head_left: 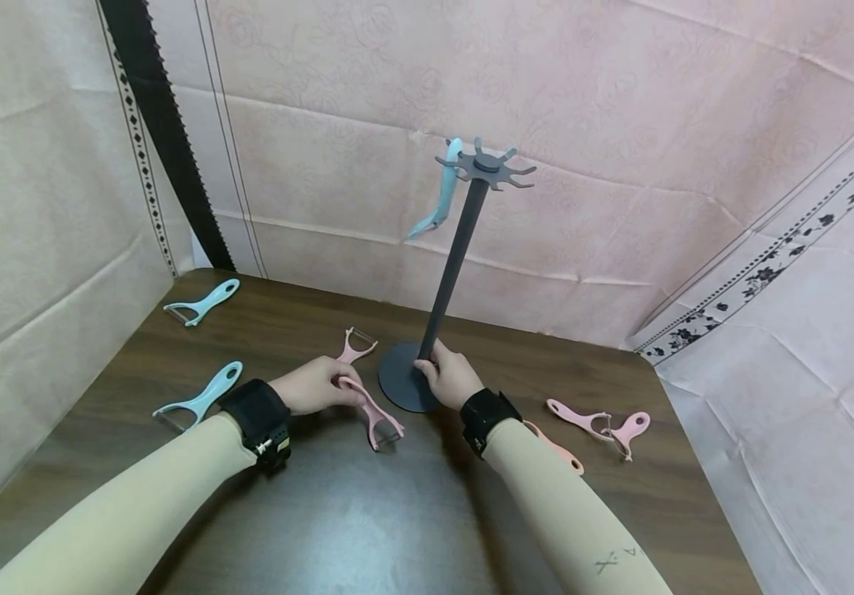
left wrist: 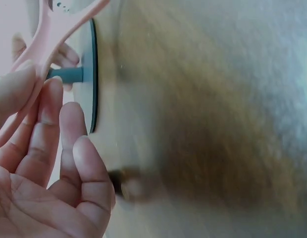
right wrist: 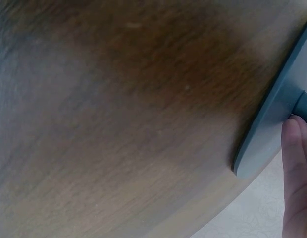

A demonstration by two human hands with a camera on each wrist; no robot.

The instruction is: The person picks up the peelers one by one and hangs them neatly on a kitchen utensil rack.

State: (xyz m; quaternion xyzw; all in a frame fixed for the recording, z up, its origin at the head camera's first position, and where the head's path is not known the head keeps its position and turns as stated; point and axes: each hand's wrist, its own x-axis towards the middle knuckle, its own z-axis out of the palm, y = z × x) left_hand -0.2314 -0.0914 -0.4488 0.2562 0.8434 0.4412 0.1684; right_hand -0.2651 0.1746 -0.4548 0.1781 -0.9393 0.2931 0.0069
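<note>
My left hand (head_left: 318, 386) pinches a pink Y-shaped peeler (head_left: 376, 413) between thumb and fingers, its blade end pointing toward the front right. In the left wrist view the pink peeler (left wrist: 53, 32) crosses in front of the stand, with the other fingers loosely bent. My right hand (head_left: 452, 380) grips the dark grey pole (head_left: 456, 256) of a stand just above its round base (head_left: 399, 380); fingertips show by the pole's foot in the right wrist view. From the stand's hooked top (head_left: 488, 165) hangs a light blue peeler (head_left: 447, 190) on the left side.
Two light blue peelers (head_left: 214, 299) lie on the left of the wooden table (head_left: 352, 512). Behind my left hand is another pink peeler (head_left: 350, 354). An orange peeler (head_left: 560, 453) is partly hidden by my right forearm; two pink peelers (head_left: 574, 417) lie farther right. Patterned cloth (head_left: 337, 165) surrounds the table.
</note>
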